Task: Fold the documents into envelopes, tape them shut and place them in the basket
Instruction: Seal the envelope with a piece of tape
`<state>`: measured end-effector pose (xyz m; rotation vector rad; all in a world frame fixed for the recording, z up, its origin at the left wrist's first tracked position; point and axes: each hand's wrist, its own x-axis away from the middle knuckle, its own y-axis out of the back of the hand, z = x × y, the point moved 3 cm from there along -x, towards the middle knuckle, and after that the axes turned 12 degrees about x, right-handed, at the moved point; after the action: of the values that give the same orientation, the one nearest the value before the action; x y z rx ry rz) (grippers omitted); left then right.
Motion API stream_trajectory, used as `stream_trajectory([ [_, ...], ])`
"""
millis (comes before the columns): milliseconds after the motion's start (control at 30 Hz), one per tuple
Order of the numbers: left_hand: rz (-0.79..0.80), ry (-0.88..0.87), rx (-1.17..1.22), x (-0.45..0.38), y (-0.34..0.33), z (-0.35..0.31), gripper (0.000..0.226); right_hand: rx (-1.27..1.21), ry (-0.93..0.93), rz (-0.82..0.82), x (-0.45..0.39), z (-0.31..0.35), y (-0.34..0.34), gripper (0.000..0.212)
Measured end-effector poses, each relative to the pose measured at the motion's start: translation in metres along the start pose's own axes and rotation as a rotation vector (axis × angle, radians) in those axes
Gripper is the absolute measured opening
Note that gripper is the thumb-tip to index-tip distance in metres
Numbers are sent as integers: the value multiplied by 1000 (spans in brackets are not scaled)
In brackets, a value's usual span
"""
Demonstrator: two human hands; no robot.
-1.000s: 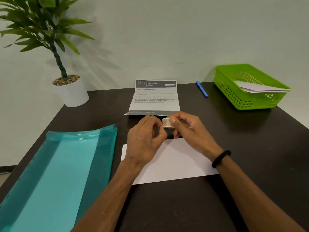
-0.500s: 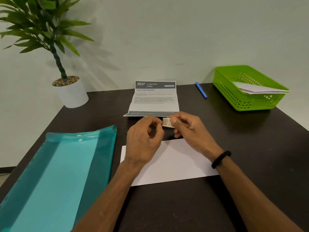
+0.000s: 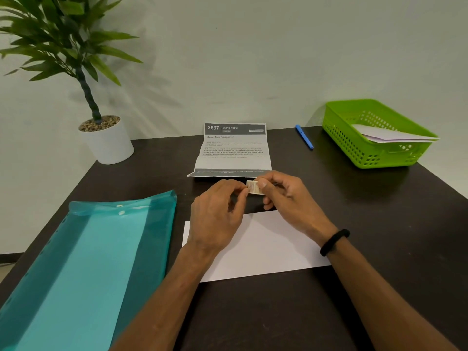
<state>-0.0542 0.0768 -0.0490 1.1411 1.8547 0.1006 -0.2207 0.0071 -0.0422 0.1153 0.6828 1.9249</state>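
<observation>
step: peel tape | my right hand (image 3: pixel 286 196) pinches the tape roll (image 3: pixel 254 186) above the envelope (image 3: pixel 266 244) | my left hand (image 3: pixel 217 214) picks at its end, probably | tip: pull 1 short strip, keep it taut | basket (image 3: pixel 364 153) far right

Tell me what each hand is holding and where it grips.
The right hand pinches the tape roll by its outer rim. The left hand fingertips pinch at the roll's left edge, probably the tape end.
</observation>
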Motion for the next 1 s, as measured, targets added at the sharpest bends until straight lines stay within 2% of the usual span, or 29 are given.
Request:
stream_trajectory([
  [133,7,29,-26,0,-2,1,13,-17,0,9,1,-1,-1,22],
  [400,54,75,64,0,-5,5,14,-2,25,-76,0,-1,3,24],
  [833,17,119,94,-1,-2,6,15,-31,30,25,0,1,3,31],
  [1000,-54,203,162,-2,-1,13,28,-10,40,20,-1,-3,4,22],
])
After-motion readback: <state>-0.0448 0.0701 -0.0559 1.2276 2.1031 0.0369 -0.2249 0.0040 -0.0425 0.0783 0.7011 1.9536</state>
